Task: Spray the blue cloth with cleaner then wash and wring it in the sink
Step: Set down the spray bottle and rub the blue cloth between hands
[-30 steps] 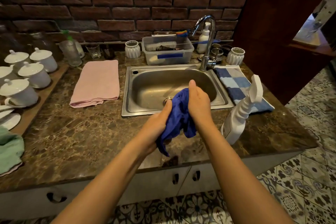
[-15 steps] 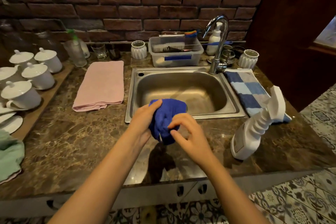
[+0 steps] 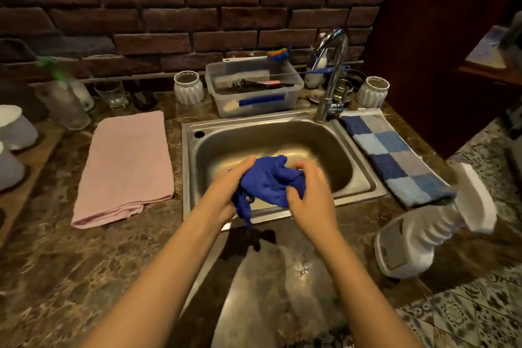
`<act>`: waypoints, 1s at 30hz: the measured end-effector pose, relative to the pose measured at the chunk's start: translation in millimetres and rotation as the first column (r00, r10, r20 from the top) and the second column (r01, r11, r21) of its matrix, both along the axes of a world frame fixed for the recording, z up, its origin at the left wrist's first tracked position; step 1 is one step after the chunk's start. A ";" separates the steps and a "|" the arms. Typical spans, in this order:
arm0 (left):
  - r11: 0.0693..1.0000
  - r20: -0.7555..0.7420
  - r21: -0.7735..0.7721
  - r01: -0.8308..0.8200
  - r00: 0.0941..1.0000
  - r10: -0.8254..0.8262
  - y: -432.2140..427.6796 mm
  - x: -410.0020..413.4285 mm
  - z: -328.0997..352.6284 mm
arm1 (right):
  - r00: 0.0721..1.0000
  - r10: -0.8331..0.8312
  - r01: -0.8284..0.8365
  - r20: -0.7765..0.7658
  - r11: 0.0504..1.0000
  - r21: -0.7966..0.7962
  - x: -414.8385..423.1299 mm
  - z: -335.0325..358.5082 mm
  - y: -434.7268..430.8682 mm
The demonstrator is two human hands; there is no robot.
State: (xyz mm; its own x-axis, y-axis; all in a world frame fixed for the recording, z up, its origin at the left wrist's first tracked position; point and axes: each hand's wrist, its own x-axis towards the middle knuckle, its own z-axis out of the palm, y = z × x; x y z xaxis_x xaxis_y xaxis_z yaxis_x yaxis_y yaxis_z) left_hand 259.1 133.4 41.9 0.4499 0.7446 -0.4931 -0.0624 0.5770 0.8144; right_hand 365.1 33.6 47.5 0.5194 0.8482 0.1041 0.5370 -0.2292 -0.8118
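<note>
Blue cloth (image 3: 268,182) bunched over the near edge of the steel sink (image 3: 364,178), left hand (image 3: 226,192) and right hand (image 3: 309,200) each with grip clamped on it, white spray bottle (image 3: 418,237) on the counter (image 3: 84,263) at right, label unreadable, clear plastic tub (image 3: 254,89) behind the sink holding brushes.

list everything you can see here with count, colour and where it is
crumpled blue cloth: 1, blue, held over sink's front edge
stainless steel sink: 1, silver, centre
chrome tap: 1, silver, behind sink, right
folded pink towel: 1, pink, left of sink
checked blue towel: 1, blue, right of sink
white spray bottle: 1, white, counter, right
clear plastic tub: 1, clear, behind sink
ribbed white jars: 2, white, beside tub and tap
left hand: 1, gripping cloth
right hand: 1, gripping cloth
</note>
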 end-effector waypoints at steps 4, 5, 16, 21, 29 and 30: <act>0.955 -0.154 0.291 -0.062 0.982 0.110 14.2 28.3 -5.9 | 0.976 -0.015 0.015 0.217 1.000 0.002 -31.9 13.5 23.8; 0.939 -0.170 0.342 -0.041 0.980 0.105 12.8 35.1 -7.5 | 0.977 -0.083 0.080 0.197 0.996 0.025 -31.5 14.2 33.6; 0.946 -0.160 0.320 0.061 0.987 -0.010 42.4 68.9 -10.4 | 0.967 -0.240 0.235 0.090 0.970 0.064 6.9 0.9 98.6; 0.937 -0.254 0.333 0.103 0.967 -0.016 52.0 88.5 -13.8 | 0.941 -0.319 0.308 -0.112 0.945 -0.109 59.0 -12.1 130.7; 0.976 -0.183 0.205 0.075 0.982 -0.037 93.1 125.2 -25.5 | 0.945 -0.306 0.305 -0.116 0.952 -0.026 84.2 -9.5 166.6; 0.969 -0.199 0.233 0.077 0.980 -0.030 92.3 130.8 -26.1 | 0.934 -0.321 0.317 -0.160 0.947 -0.048 96.8 -11.3 171.9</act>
